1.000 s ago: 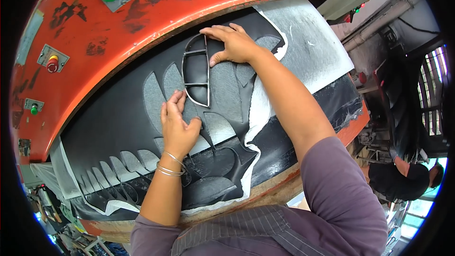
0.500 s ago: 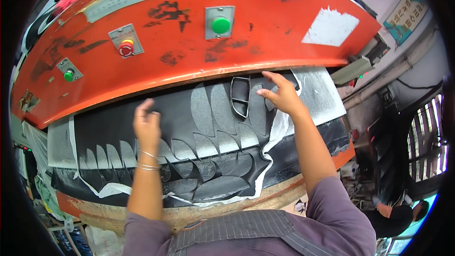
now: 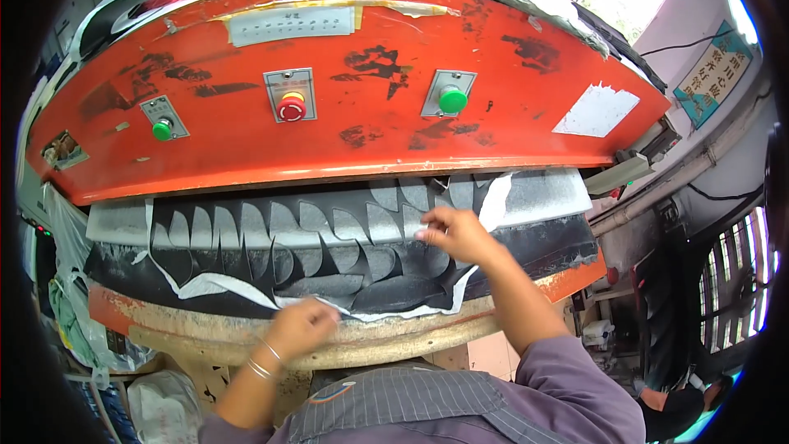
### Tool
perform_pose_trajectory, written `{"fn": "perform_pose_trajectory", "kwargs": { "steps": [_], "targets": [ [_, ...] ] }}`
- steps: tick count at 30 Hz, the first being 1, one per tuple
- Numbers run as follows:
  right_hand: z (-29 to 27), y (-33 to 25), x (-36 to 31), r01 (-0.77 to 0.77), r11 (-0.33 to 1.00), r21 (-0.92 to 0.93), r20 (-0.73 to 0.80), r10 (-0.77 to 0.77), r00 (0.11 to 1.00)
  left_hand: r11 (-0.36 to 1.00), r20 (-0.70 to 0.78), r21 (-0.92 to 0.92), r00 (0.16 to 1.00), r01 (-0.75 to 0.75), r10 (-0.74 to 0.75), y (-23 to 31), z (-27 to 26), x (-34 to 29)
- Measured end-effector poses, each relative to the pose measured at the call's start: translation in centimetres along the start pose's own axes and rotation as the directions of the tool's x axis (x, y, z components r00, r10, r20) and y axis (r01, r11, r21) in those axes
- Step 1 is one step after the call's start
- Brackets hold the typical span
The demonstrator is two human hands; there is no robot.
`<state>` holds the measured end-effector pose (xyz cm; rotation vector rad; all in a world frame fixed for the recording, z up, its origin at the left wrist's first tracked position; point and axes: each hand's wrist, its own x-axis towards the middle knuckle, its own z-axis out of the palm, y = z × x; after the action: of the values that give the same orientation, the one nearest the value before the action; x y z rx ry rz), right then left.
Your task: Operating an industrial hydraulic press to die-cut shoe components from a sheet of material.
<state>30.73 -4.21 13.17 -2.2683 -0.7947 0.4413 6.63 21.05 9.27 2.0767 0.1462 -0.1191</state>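
A black sheet (image 3: 213,218) with a ragged white edge lies on the press bed, scored with several leaf-shaped cuts. My left hand (image 3: 302,330) is blurred at the sheet's front edge, its fingers bent toward the white border; whether they grip it is unclear. Over the right part of the cut shapes hovers my right hand (image 3: 460,236), fingers half bent and thumb apart from the index finger, with nothing visible between them. Farther back, a metal cutting die (image 3: 442,182) shows only in part beneath the orange press head (image 3: 378,144).
Across the press head's front sit two green buttons (image 3: 452,100) and a red stop button (image 3: 291,107). A worn wooden ledge (image 3: 246,347) runs along the near side. Plastic bags (image 3: 164,407) stand lower left. At lower right is another person (image 3: 678,415).
Both hands have come back toward me, the left to the sheet's near edge. My view has shifted, and the press head now hides most of the die.
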Motion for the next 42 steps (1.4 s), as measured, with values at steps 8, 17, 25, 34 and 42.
{"fn": "perform_pose_trajectory", "kwargs": {
  "steps": [8, 17, 25, 34, 42],
  "targets": [
    [8.3, -4.7, -10.9, 0.212, 0.973, -0.096, 0.247, -0.183, 0.952, 0.956, -0.271, 0.292, 0.957, -0.021, 0.104, 4.6, 4.8, -3.3],
    [7.9, -4.6, -13.1, 0.296, 0.929, -0.222, 0.276, -0.232, 0.933, 0.935, -0.403, 0.353, 0.907, 0.032, 0.121, 3.8, 7.2, -4.1],
    [2.8, 4.4, -2.5, -0.021, 0.974, -0.224, -0.460, -0.087, 0.884, 0.894, -0.376, 0.449, 0.906, -0.004, 0.192, 1.0, 9.8, -7.4],
    [6.6, 6.3, -3.9, -0.021, 0.968, -0.250, -0.562, -0.128, 0.817, 0.977, -0.156, 0.197, 0.981, -0.084, 0.116, -1.6, 10.1, -13.2],
    [17.2, -2.1, -3.8, 0.156, 0.929, -0.335, -0.463, -0.306, 0.832, 0.951, -0.355, 0.116, 0.882, -0.286, 0.308, -3.4, 0.3, -1.5]
  ]
}}
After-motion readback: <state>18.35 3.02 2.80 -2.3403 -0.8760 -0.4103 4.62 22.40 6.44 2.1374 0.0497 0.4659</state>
